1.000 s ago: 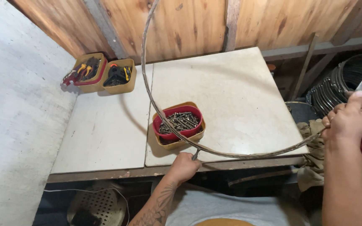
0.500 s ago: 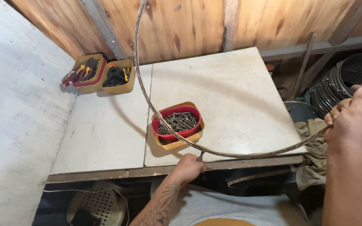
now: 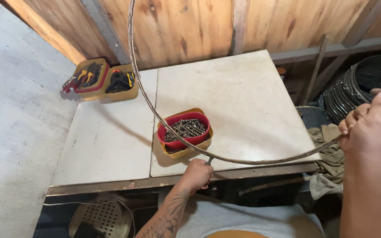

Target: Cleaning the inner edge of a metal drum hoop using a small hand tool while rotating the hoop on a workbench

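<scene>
- A pale, scuffed worktable (image 3: pixel 243 97) stood against a wall of wooden boards (image 3: pixel 186 26), with a grey concrete wall (image 3: pixel 9 132) on its left
- A long, thin cane strip (image 3: pixel 155 112) curved down from above, swept across the table just over the red tub, ran along the front edge and rose to the right
- The right hand (image 3: pixel 373 125) was curled tight around the strip's right end, thumb pressed along it
- The left hand (image 3: pixel 197 174) was closed at the table's front edge, right under the strip; something small and dark poked out of the fist, though whether it gripped the strip itself could not be told
- Judging by this, the strip was bent into a wide arc but not closed into a loop, and nothing was fastened yet
- A red tub (image 3: pixel 185 131) of dark nails sat inside a yellow tub, near the front middle of the table
- Two more yellow tubs (image 3: pixel 104 81) of hand tools sat at the far left corner; no labels could be made out
- Dark hoops (image 3: pixel 358 86) were stacked to the right, and a rag (image 3: pixel 327 152) hung by the table's corner
</scene>
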